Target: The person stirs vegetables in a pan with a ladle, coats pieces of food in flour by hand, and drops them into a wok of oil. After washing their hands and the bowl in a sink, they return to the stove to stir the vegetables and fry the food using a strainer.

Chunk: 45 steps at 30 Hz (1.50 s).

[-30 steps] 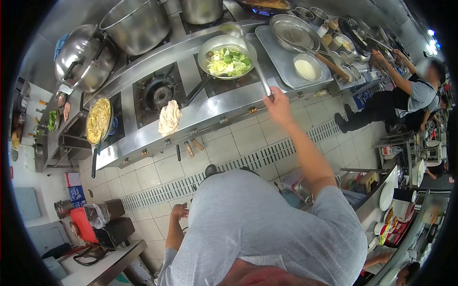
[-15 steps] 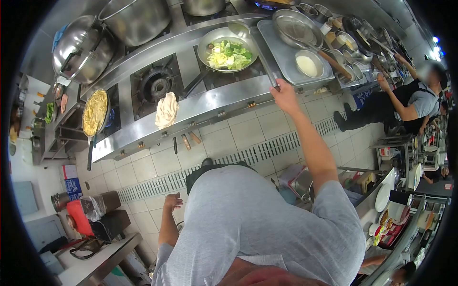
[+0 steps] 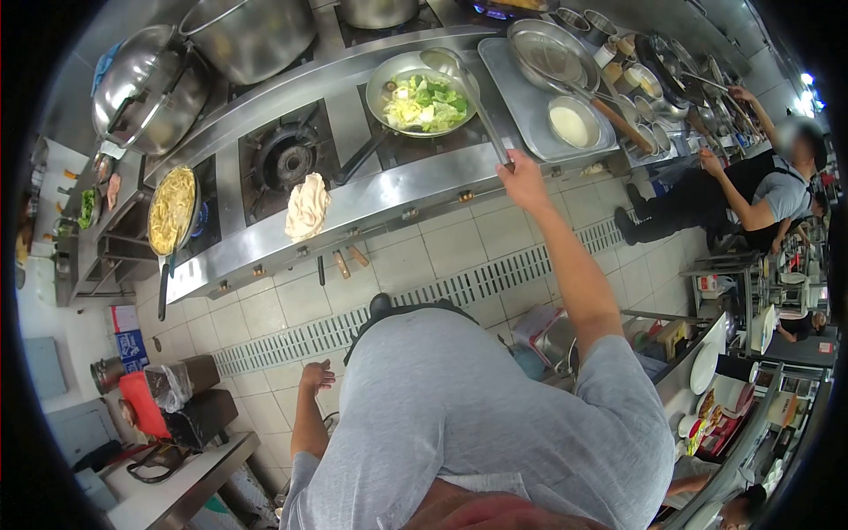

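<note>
My right hand (image 3: 525, 179) is closed round the handle end of a long metal ladle (image 3: 486, 115). The ladle's bowl lies over the upper right part of a pan (image 3: 378, 99) that holds chopped green and yellow vegetables (image 3: 426, 104). That pan sits on a burner, its dark handle pointing down and left. My left hand (image 3: 317, 376) hangs low at my side with its fingers apart, holding nothing. A crumpled cream cloth (image 3: 307, 208) rests on the stove's front edge.
A pan of pasta-like food (image 3: 172, 212) sits over a blue flame at the left. Large pots (image 3: 252, 40) line the back. A metal tray (image 3: 503, 84) holds a strainer and a bowl of white liquid (image 3: 572, 124). Another person (image 3: 751, 190) stands at the right.
The ladle's bowl has shifted slightly left over the pan, with my right hand still on the handle. The person at the right has moved an arm.
</note>
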Motion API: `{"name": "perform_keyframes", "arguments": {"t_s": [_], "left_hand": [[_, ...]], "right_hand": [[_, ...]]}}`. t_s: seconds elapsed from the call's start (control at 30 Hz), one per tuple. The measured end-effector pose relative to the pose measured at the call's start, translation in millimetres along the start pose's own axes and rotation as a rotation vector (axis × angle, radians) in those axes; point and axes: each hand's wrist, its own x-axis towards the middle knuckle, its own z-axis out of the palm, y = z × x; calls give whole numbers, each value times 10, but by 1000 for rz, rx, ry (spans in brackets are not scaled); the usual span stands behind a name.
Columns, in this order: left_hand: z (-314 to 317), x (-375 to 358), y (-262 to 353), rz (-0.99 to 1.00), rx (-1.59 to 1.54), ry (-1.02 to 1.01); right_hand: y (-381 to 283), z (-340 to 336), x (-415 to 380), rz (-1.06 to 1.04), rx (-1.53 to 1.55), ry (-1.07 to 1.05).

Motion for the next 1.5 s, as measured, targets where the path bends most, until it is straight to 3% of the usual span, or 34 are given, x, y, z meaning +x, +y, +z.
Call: {"name": "perform_keyframes", "arguments": {"t_s": [0.13, 0.23, 0.53, 0.73, 1.5], "left_hand": [[-50, 62, 9, -1, -14, -3], [-86, 63, 51, 8, -3, -1], [-180, -141, 252, 56, -7, 18], [-217, -183, 302, 62, 1, 21], [-268, -64, 342, 58, 37, -2]], "right_hand": [[70, 66, 78, -12, 82, 1], [-86, -19, 69, 188, 320, -127], [-56, -3, 144, 402, 1040, -264], [-127, -51, 39, 416, 1302, -314], [-399, -343, -540, 383, 1620, -499]]}}
